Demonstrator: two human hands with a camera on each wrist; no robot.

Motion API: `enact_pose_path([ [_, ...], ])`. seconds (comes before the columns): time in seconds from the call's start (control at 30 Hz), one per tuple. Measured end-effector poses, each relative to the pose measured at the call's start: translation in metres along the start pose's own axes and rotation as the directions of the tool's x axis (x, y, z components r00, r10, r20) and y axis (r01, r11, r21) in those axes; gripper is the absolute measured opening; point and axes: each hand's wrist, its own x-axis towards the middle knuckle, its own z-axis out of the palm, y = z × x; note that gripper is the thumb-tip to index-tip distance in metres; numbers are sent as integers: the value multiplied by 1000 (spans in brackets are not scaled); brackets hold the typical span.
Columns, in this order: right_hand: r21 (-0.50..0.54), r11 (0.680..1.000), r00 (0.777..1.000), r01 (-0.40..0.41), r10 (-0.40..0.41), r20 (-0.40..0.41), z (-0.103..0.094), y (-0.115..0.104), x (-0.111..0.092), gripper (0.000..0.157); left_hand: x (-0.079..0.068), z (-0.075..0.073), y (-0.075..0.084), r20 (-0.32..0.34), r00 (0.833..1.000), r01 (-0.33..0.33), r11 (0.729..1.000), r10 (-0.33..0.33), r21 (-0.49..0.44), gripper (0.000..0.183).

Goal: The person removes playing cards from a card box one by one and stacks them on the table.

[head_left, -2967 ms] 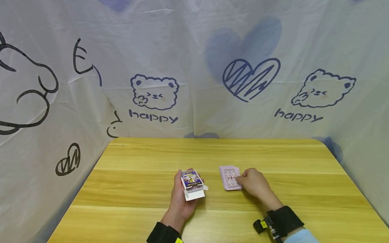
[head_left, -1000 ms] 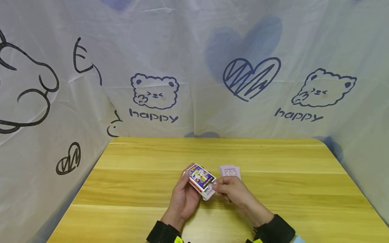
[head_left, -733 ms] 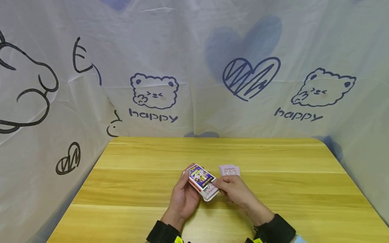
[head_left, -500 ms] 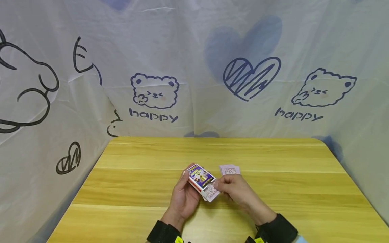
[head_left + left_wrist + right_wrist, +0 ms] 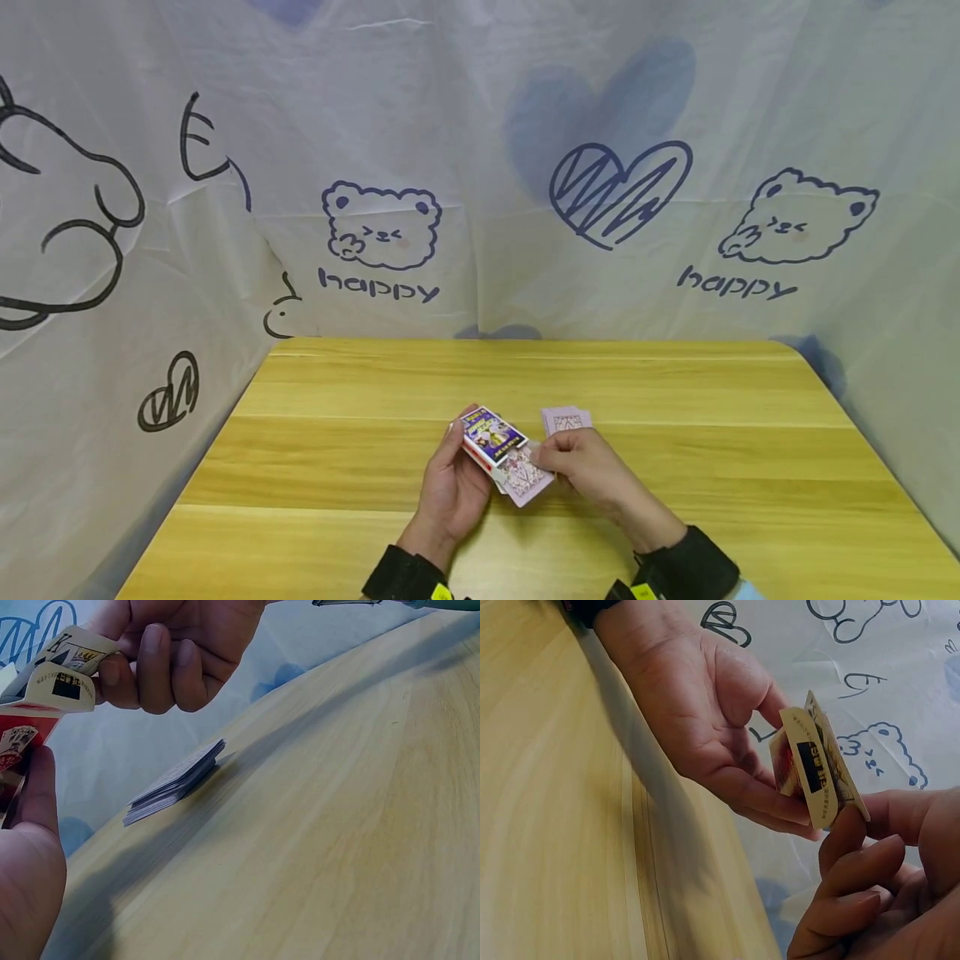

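My left hand (image 5: 455,492) grips a purple-fronted playing card box (image 5: 491,435) above the table, its open end tilted toward the lower right. Out of that end stick patterned playing cards (image 5: 522,477), partly drawn from the box. My right hand (image 5: 588,467) pinches these cards at their right edge between thumb and fingers. In the right wrist view the box's end flap (image 5: 815,769) hangs beside the cards (image 5: 840,761). A stack of pink-backed cards (image 5: 566,419) lies on the table behind my right hand, which hides its near part; the left wrist view shows the stack (image 5: 176,782) from the side.
The wooden table (image 5: 337,417) spreads around both hands. A pale cloth (image 5: 480,250) with drawn bears and hearts hangs behind it and at both sides. Each wrist wears a black band (image 5: 686,562).
My right hand has left the stack on the table and come to the box's open end. Over the last second it has slid the cards further out, toward the lower right.
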Motion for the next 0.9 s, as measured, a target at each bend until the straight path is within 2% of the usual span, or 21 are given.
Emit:
enact_pose_path([
  [0.1, -2, 1000, 1000, -1, 1, 26, -2, 0, 0, 23, 0, 0, 0, -11, 1000, 8, 1000, -8, 4, 54],
  [0.23, 16, 1000, 994, 15, -17, 111, -6, -4, -2, 22, 1, 0, 0, -32, 999, 14, 1000, -13, 27, 57],
  [0.33, 22, 999, 988, 25, -28, 149, -9, -7, -3, 21, 2, 0, 2, -62, 998, 0, 999, 3, 49, 63],
  [0.47, 18, 1000, 988, 26, -28, 153, -14, -10, -4, 20, 2, 0, 4, -113, 992, -42, 998, 48, 54, 68],
  [0.63, 2, 1000, 996, 11, -11, 83, -20, -11, -3, 21, 3, -1, 3, -153, 986, -56, 996, 66, 65, 70],
  [0.8, -65, 998, 999, 19, -22, -44, -29, -7, 3, 20, 4, 0, 1, -213, 976, -21, 996, 40, 88, 73],
  [0.9, -137, 990, 994, 19, -34, -108, -35, -3, 6, 17, 4, 1, 0, -219, 975, 3, 994, 20, 106, 74],
])
